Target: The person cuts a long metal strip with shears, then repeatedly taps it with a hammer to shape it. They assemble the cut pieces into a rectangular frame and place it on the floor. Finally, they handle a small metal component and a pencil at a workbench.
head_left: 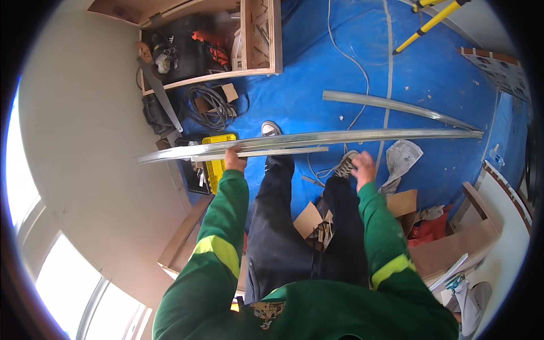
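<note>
A long silvery metal channel point(317, 137) stretches across in front of me from the wall side to the far right. Under my left hand point(235, 160) lies a shorter, narrow metal strip point(289, 152), running along its near edge. The fingers of that hand are closed around these lengths near their left part. My right hand point(364, 168) hovers apart from the metal, over my shoe, its fingers curled in with nothing visible in them. Beyond the long channel, another metal channel point(385, 103) slants across the blue floor sheet point(306, 107), its right end close to the long one.
A wooden tool box point(276, 42) holds power tools at the upper left, with a handsaw point(161, 93) leaning on it. Nearby are a coiled cable point(209, 113) and a yellow-edged case point(215, 175). Cardboard boxes point(309, 220) stand by my legs. Yellow tripod legs point(430, 25) rise at upper right.
</note>
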